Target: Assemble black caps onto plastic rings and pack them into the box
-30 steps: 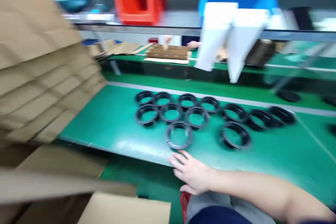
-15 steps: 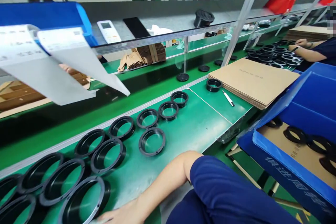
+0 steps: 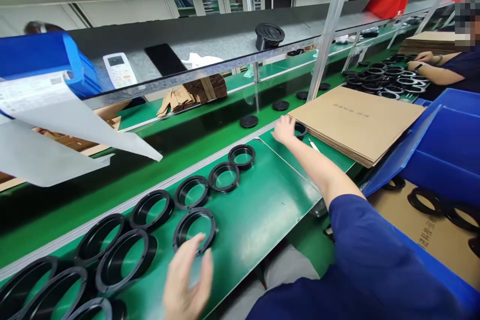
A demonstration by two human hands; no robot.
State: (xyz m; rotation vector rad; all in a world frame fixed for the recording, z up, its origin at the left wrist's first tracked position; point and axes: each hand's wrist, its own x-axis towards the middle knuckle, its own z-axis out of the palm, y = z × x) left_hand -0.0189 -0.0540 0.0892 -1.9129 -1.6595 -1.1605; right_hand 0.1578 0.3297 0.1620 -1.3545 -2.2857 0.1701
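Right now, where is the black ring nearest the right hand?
In the head view, right of centre: the black ring is partly hidden by the right hand, beside the left corner of the cardboard stack.

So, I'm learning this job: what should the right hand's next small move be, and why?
Probably close the right hand on the black ring beside the cardboard stack: the hand overlaps it in view, though contact is unclear.

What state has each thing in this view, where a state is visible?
Round, black, plastic-looking rings: lying flat.
Left grip, bare hand: open, thumb apart.
Right grip, bare hand: at one ring; closure unclear.
Flat brown cardboard sheets: stacked.
Long white paper sheets: hanging, bent.
Rectangular blue plastic box at right: open.
White oblong plastic remote control: lying face up.
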